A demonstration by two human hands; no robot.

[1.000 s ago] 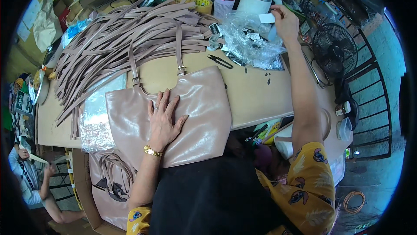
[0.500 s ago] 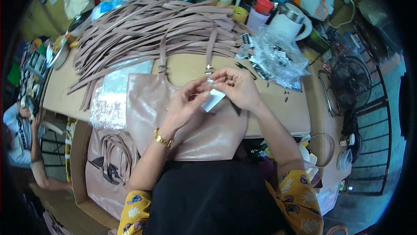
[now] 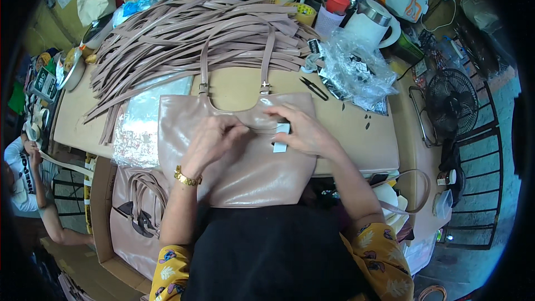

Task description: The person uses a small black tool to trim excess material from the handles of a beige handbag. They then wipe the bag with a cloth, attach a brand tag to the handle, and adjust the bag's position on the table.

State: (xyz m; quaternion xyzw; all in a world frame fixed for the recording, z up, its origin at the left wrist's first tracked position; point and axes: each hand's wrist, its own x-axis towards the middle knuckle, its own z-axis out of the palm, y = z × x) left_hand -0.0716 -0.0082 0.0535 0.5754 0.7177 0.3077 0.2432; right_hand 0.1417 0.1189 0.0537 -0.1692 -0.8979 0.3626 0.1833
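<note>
A glossy dusty-pink handbag (image 3: 251,181) lies flat before me, its two upright handle straps joined at the top edge by small metal buckles. My left hand (image 3: 209,139) is over the upper middle of the bag, thumb and fingertips pinched together; whatever they hold, if anything, is hidden. To its right, my right hand (image 3: 304,131) has its fingers apart around a small white tag (image 3: 280,144). The thumb crosses the tag, which rests against the bag's front. Black thread snips (image 3: 315,88) lie just beyond the bag's right corner.
A heap of pink straps (image 3: 195,36) covers the table's back. Crumpled clear plastic (image 3: 356,67), a white kettle (image 3: 370,22) and a fan (image 3: 451,103) are at the right. A cardboard box (image 3: 103,212) with more bag pieces stands left, near another person's arm (image 3: 53,223).
My hands have come down from the right strap's buckle and moved apart, the left one leftward. The white tag now lies lower against the bag. The right buckle and snips show fully.
</note>
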